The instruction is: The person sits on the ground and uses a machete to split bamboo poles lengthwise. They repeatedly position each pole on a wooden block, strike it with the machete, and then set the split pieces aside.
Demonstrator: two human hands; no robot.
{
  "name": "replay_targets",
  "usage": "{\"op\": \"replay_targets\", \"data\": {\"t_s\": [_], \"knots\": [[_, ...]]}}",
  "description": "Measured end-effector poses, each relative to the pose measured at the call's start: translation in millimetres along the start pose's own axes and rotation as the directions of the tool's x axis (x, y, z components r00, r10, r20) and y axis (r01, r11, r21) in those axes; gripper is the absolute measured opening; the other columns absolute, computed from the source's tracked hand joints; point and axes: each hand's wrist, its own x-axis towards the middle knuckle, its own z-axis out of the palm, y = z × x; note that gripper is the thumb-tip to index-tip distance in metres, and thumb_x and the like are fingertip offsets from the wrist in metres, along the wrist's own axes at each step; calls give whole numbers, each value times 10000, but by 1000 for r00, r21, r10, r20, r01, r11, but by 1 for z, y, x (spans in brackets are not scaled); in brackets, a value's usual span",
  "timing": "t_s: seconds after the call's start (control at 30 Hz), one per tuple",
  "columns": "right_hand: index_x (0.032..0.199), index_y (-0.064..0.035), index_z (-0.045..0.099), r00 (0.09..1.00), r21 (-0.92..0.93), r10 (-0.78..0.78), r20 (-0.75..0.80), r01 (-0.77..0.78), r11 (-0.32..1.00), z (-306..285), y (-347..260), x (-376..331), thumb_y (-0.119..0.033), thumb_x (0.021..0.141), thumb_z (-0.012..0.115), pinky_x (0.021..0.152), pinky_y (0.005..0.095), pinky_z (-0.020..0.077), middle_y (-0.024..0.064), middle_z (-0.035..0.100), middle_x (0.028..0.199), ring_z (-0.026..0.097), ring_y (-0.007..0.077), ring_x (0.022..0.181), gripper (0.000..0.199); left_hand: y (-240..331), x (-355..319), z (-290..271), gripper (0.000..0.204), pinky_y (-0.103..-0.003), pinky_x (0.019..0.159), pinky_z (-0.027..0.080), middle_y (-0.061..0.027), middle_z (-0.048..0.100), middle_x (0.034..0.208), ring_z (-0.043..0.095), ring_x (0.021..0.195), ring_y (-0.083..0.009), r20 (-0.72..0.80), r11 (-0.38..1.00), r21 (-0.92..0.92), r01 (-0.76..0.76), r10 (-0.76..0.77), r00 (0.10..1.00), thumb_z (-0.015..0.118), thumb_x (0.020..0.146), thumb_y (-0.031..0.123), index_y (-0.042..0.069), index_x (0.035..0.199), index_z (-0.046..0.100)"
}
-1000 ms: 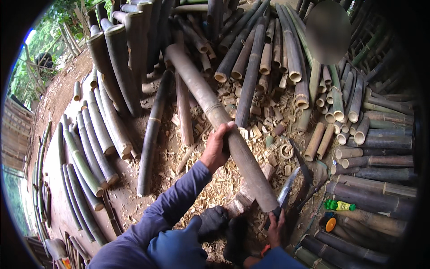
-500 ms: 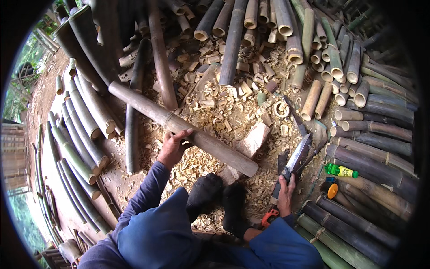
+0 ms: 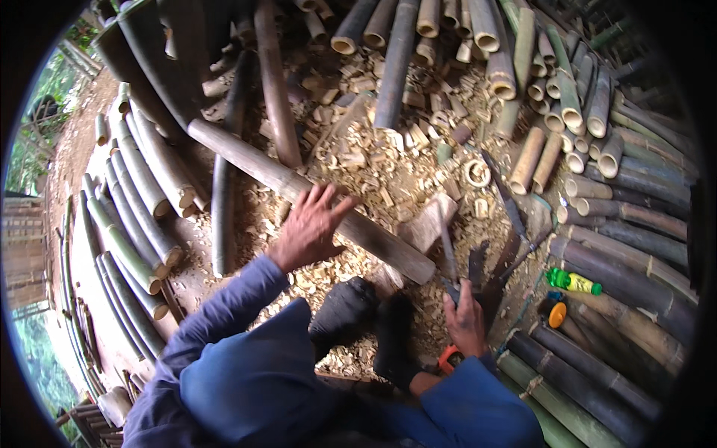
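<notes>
While the left hand (image 3: pixel 310 230) lies over the brown bamboo tube (image 3: pixel 261 166), fingers spread wide, the right hand (image 3: pixel 467 322) has its fingers wrapped round the handle of a knife (image 3: pixel 449 250). Tube slants across the middle, near end just beside the handle, far end up left by thick dark bamboo (image 3: pixel 153 71). It passes above a pale wooden block (image 3: pixel 427 225); contact uncertain.

Risks, my judgement: with the left fingers so spread, the tube could roll or swing if knocked. Smooth round wall, loose shavings (image 3: pixel 321 282) on the ground, poor footing for it. A blade skidding along the tube could run up to the left fingers; cause would be a glancing angle or a weak hold. Feet (image 3: pixel 343 313) close below the near end, so a dropped tube or a slipped blade might reach them.

Hard to make out: left palm and how firmly it presses, cannot tell. Blade smeared, cutting edge not readable. Far end of tube dim, whether it leans on the dark bamboo unclear. Orange object (image 3: pixel 449 360) by the right wrist partly covered, kind unknown. Long dark strip (image 3: pixel 504 198) right of the block, also unidentified. Stacked bamboo (image 3: pixel 635 257) at right runs off into the black lens rim
</notes>
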Motion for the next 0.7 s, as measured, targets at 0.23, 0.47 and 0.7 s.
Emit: {"op": "replay_targets", "data": {"t_s": [0.23, 0.47, 0.7], "knots": [[1357, -2, 488, 989, -145, -135, 52, 141, 979, -5, -19, 8, -286, 1022, 626, 746, 555, 563, 284, 708, 1022, 695, 498, 920, 460, -78, 31, 35, 198, -447, 790, 555, -73, 682, 771, 700, 773, -255, 301, 979, 44, -200, 178, 937, 744, 710, 79, 131, 881, 659], [1197, -14, 536, 976, -166, -214, 50, 219, 962, 10, -16, 23, -211, 1003, 667, 701, 513, 582, 281, 704, 981, 701, 492, 843, 306, -64, 35, 27, 205, -457, 860, 534, -95, 698, 849, 708, 901, -309, 367, 993, 24, -114, 97, 925, 745, 734, 86, 108, 913, 647], [1144, -4, 538, 937, -15, -344, -65, 344, 939, -24, -65, 13, -272, 1012, 657, 655, 513, 548, 289, 686, 990, 710, 464, 840, 322, -68, 21, 34, 208, -446, 903, 511, -74, 692, 930, 694, 1003, -281, 196, 980, 114, -160, 136, 971, 736, 738, 114, 117, 927, 649]]}}
